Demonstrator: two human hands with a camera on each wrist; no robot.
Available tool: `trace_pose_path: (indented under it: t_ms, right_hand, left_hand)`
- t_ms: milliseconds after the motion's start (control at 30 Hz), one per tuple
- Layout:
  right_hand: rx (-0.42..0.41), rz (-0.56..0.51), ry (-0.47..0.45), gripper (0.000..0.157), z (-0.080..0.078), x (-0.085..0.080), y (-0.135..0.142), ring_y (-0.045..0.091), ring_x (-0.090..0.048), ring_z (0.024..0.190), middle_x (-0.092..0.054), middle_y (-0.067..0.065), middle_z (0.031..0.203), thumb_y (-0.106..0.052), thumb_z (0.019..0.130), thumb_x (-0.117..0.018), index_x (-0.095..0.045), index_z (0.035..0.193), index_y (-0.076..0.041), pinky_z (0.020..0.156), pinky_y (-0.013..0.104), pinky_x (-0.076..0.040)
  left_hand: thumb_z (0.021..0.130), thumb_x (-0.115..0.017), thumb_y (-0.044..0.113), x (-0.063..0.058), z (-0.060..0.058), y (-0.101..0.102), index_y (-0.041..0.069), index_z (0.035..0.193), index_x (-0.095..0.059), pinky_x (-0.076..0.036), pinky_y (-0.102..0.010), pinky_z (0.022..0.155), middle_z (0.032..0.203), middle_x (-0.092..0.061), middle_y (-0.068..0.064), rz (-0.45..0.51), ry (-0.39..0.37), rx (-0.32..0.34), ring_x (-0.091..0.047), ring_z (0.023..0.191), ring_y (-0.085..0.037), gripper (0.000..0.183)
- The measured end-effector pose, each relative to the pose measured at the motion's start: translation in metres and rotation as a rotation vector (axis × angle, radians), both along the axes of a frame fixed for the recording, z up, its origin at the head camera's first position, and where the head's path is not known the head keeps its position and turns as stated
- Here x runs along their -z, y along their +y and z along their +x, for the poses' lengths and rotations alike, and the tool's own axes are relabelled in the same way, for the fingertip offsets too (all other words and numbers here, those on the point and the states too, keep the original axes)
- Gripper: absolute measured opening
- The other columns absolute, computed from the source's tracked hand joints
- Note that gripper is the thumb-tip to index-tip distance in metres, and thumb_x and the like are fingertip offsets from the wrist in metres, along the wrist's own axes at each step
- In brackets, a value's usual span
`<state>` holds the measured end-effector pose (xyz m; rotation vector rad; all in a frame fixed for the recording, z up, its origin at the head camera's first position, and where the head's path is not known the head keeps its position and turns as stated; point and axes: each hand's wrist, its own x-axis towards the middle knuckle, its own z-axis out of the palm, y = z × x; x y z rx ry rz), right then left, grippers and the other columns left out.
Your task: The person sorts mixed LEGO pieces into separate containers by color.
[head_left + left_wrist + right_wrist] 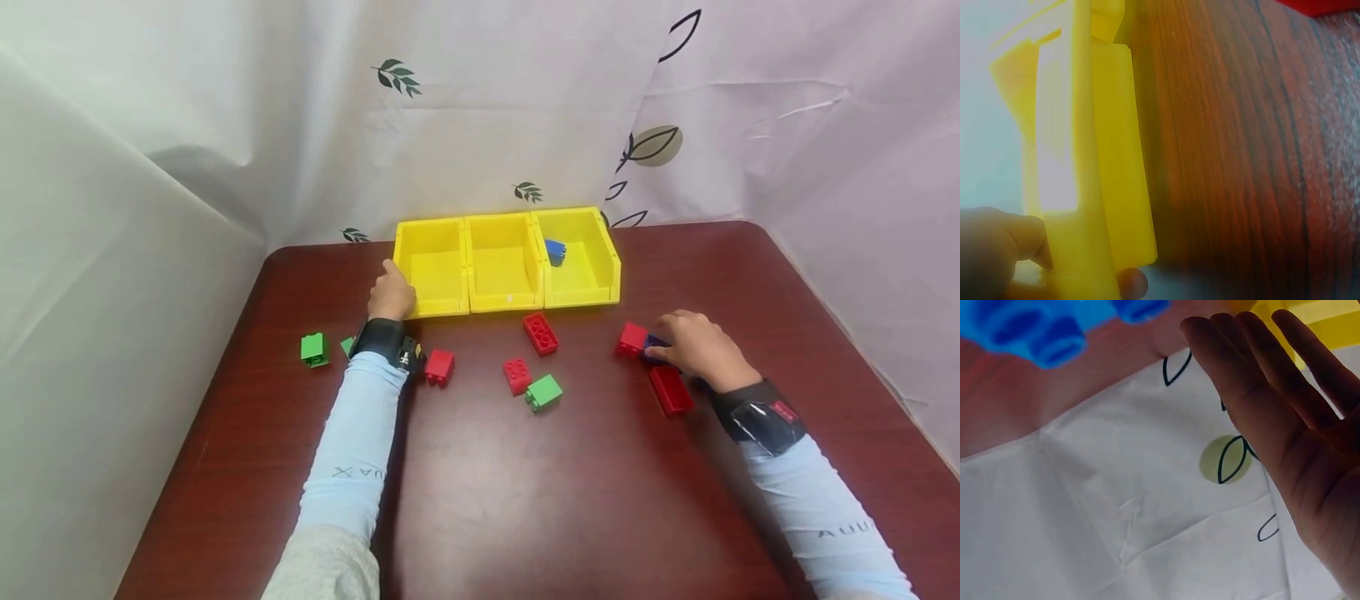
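At the front left corner of the yellow bins point(504, 305), my left hand point(392, 293) grips the end bin. In the left wrist view its thumb and a fingertip pinch the yellow wall point(1100, 156) from both sides. My right hand point(701, 346) hovers over a dark blue brick point(656, 348) at the right, partly hiding it. Fairly straight fingers point(1254, 400) show in the right wrist view, apart from the blue studs at the upper left. Beside that brick lie a red brick point(632, 339) and a red brick with its hollow side showing point(671, 391).
Another blue brick point(555, 252) lies in the right bin. Red bricks point(541, 333), point(517, 376) and a green brick point(543, 392) lie mid-table. Farther left are a red brick point(439, 367) and a green brick point(314, 350). A white curtain point(480, 108) hangs behind the table.
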<state>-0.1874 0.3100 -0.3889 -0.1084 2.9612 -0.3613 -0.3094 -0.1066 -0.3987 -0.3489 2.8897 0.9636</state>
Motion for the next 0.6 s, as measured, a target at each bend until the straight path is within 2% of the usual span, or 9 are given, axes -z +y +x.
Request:
trace_pose_path:
  t_ms: [300,600]
  right_hand:
    - [-0.005,0.003,-0.018,0.053,0.006,0.009,-0.002,0.041,-0.059,0.095,-0.062,0.029,0.111,-0.016,0.082,-0.077,-0.059,0.126,0.006,0.083,0.059,-0.053]
    - [0.0,0.023,0.017,0.051,0.006,0.012,0.0,0.044,-0.06,0.096,-0.063,0.03,0.111,-0.014,0.081,-0.078,-0.06,0.125,0.005,0.083,0.061,-0.052]
  left_hand:
    - [0.097,-0.055,0.015,-0.001,-0.001,0.0,0.005,0.139,-0.027,-0.048,-0.049,0.098,0.113,-0.051,-0.022,-0.005,0.0,-0.005,-0.055,0.099,-0.038,0.051]
    - [0.097,-0.054,0.015,0.0,-0.001,0.001,0.006,0.139,-0.027,-0.048,-0.049,0.098,0.112,-0.051,-0.021,-0.004,-0.002,-0.008,-0.055,0.098,-0.038,0.051]
